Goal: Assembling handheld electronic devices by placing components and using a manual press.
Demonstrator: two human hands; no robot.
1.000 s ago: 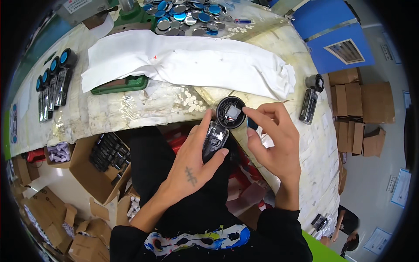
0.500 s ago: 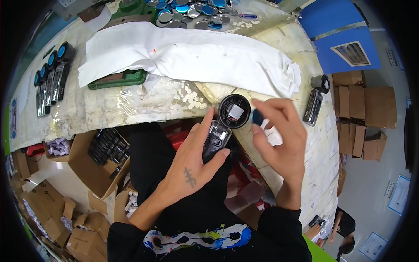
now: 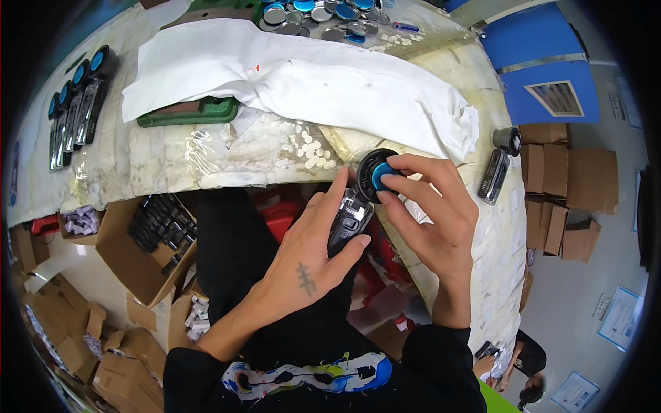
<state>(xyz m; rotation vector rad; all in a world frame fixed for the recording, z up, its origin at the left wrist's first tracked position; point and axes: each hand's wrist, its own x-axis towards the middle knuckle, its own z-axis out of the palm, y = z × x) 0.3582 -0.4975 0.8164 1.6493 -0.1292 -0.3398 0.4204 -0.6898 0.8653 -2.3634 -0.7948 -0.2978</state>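
My left hand (image 3: 299, 258) is closed around the glossy black handle (image 3: 350, 224) of a handheld device, held at the table's near edge. The device's round black head (image 3: 367, 191) tilts up toward the right. Between the fingertips of my right hand (image 3: 437, 217) is a blue disc (image 3: 379, 177), set against the open face of the head. Whether the disc is fully seated cannot be seen, as the fingers partly cover it. The white patch inside the head is hidden.
A white cloth (image 3: 296, 82) lies over a green tray (image 3: 200, 112). Behind are silver and blue discs (image 3: 320, 12); small white dots (image 3: 313, 153) lie nearer. Similar devices (image 3: 86, 113) stand left, another (image 3: 493, 180) right. A carton (image 3: 120, 265) holds black parts below. Another person (image 3: 531, 354) works lower right.
My right hand has moved left, bringing the blue disc from beside the round head onto its face. The head has turned toward the right; my left hand keeps its hold.
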